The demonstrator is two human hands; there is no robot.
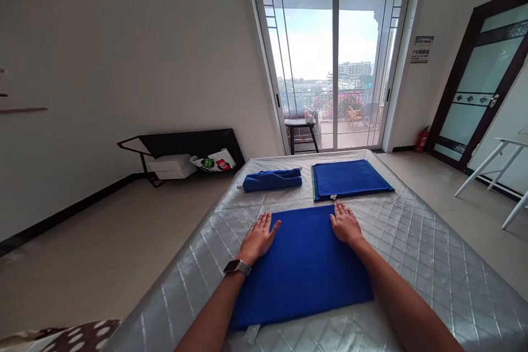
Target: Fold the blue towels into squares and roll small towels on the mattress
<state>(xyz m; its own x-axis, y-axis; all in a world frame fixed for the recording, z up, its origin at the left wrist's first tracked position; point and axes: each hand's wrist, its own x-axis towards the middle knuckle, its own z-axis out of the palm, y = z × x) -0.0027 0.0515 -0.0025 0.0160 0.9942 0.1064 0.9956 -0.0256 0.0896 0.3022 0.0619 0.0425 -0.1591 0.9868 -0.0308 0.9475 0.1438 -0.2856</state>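
A blue cloth (307,264) lies flat on the silver quilted mattress (198,286), with a small white tag at its near left corner. My left hand (260,237) rests on its far left edge, fingers extended and thumb apart; a watch (237,268) is on that wrist. Flat on the far right corner is my right hand (345,223), its fingers stretched forward. Beyond the hands, a blue cloth with green edging (350,177) lies spread in a flat rectangle. To its left sits a bunched, folded blue cloth (272,179).
Low against the left wall stands a black frame (193,143) with a white box (167,166) and a printed bag (214,160). Glass sliding doors (334,66) are behind the mattress. A white-legged table (482,168) and fire extinguisher (421,139) stand right. Spotted fabric (78,336) shows lower left.
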